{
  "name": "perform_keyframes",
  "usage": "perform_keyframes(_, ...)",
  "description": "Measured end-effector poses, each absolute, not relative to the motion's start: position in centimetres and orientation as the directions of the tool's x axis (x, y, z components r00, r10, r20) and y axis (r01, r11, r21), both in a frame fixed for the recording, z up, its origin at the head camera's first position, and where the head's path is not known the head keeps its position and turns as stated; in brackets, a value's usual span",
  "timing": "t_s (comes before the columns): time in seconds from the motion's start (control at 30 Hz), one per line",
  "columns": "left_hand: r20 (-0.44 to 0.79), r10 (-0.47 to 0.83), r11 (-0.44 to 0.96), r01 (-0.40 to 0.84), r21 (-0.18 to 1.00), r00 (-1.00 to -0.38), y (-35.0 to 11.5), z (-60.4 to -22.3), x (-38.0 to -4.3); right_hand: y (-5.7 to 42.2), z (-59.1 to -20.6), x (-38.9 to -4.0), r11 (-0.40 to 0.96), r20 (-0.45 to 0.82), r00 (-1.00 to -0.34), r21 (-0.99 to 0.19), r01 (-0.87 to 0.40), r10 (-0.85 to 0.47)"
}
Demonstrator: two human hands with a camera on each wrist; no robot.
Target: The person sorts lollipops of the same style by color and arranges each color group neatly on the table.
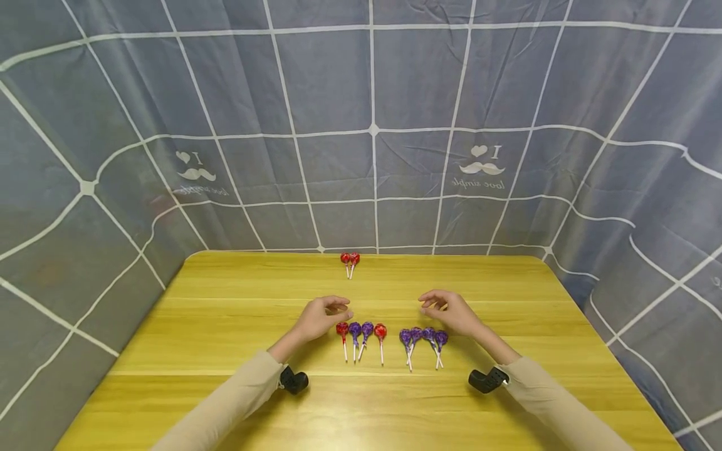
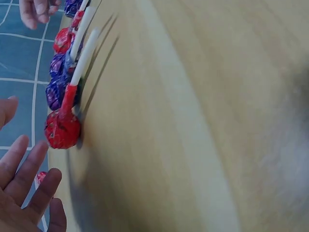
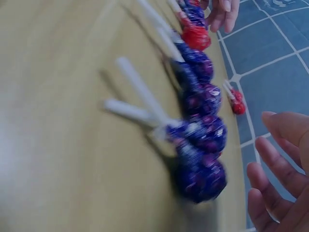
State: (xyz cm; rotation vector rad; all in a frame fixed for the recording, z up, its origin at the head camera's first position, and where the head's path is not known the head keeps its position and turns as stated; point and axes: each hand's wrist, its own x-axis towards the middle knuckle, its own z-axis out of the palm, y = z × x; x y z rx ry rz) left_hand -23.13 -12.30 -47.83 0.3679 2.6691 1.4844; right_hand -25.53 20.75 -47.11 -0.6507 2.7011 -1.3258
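My left hand (image 1: 319,317) hovers just behind the left end of a row of wrapped lollipops, its fingers loosely bent around nothing. Closest to it lies a red lollipop (image 1: 342,328), followed by two purple lollipops (image 1: 361,329) and another red lollipop (image 1: 380,331). Further right are two pairs of purple lollipops (image 1: 416,334) with sticks crossing. Behind the right-hand pair my right hand (image 1: 452,312) hangs with relaxed fingers, holding nothing. In the right wrist view its fingers (image 3: 273,179) stand apart from the nearest purple lollipop (image 3: 200,179).
Two more red lollipops (image 1: 350,257) lie side by side at the back edge of the wooden table (image 1: 225,313). A grey curtain with white lines (image 1: 338,169) hangs behind and along both sides. Each wrist carries a black camera mount (image 1: 294,381).
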Motion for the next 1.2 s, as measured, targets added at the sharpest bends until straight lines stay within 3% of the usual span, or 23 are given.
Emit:
perform_keyframes(0.6,0.051,0.312,0.503,0.210,0.838,-0.949,-11.7,-49.2,-22.3,24.7,-48.2,-22.9,0.578,0.090,-0.916,-0.750,-0.320,-0.391)
perform_keyframes(1.2,0.004,0.381,0.559,0.234,0.796,-0.924,-11.6,-48.9,-22.9,25.6,-48.5,-22.2,0.577,0.028,-0.879,-0.744,-0.336,-0.476)
